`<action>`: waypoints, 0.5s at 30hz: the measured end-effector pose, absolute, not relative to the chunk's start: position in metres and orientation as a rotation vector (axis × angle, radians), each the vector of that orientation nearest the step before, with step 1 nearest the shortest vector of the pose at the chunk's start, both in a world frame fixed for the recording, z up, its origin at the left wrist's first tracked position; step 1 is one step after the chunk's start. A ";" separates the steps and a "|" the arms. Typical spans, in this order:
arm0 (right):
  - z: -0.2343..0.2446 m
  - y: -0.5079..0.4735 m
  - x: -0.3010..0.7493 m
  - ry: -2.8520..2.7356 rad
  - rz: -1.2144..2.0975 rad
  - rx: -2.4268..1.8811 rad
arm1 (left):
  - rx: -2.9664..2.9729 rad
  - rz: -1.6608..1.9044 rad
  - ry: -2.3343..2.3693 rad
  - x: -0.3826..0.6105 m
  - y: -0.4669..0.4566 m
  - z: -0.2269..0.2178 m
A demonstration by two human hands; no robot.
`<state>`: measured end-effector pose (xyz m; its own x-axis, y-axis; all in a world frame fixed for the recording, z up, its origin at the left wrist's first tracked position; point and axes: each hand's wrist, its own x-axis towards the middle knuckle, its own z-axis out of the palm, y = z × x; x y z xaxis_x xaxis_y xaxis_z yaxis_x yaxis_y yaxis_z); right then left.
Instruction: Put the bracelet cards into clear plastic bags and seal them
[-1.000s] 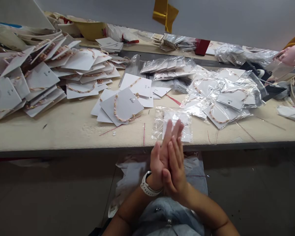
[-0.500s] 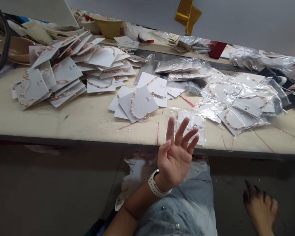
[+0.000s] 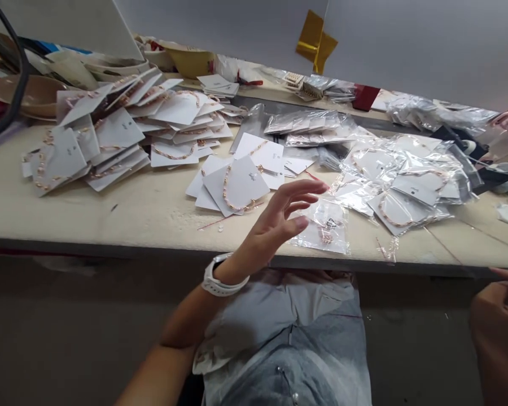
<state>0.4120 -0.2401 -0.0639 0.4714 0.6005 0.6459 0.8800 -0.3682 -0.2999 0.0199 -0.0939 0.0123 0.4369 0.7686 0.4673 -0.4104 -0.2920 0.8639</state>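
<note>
Left hand [image 3: 268, 225] raised above table [image 3: 88, 220] edge, fingers loosely curled, holding nothing. Clear bag [image 3: 322, 234] on table, just off hand's 3 o'clock. Necklace card [image 3: 236, 186] at 10 o'clock. Right hand [image 3: 497, 324] at frame edge, fingers bent, grip cannot tell.

This is a small workshop for carding and bagging jewellery, not a home or a shop floor. A long cream worktop [image 3: 68, 217] runs along a plain grey wall [image 3: 406, 51], crowded with stock in bulk. Beaded necklaces [image 3: 232, 192] are laid on white cards [image 3: 118, 132], which lie in heaps of dozens, and many more are sealed in clear plastic bags [image 3: 406, 180]. A yellow bowl [image 3: 190, 63] stands at the back among further supplies.
</note>
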 end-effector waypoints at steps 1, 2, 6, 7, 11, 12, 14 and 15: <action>-0.054 -0.232 0.399 -1.231 -0.649 -2.032 | 1.552 1.090 0.392 0.019 -0.087 0.018; -0.045 -0.224 0.386 -1.286 -0.723 -1.899 | 1.663 0.995 0.438 0.019 -0.080 0.023; -0.019 -0.188 0.331 -1.712 -0.303 -1.772 | 2.279 0.920 0.660 0.042 -0.047 0.026; -0.015 -0.179 0.318 -1.738 -0.162 -1.752 | 2.430 0.904 0.725 0.049 -0.038 0.023; -0.013 -0.144 0.279 -1.847 0.311 -1.702 | 2.696 0.359 0.810 0.068 0.001 0.010; -0.014 -0.136 0.273 -1.859 0.413 -1.689 | 2.683 0.254 0.790 0.069 0.009 0.009; -0.015 -0.125 0.265 -1.835 0.566 -1.672 | 2.627 0.157 0.730 0.069 0.023 0.010; -0.015 -0.120 0.262 -1.802 0.623 -1.673 | 2.595 0.136 0.703 0.068 0.029 0.012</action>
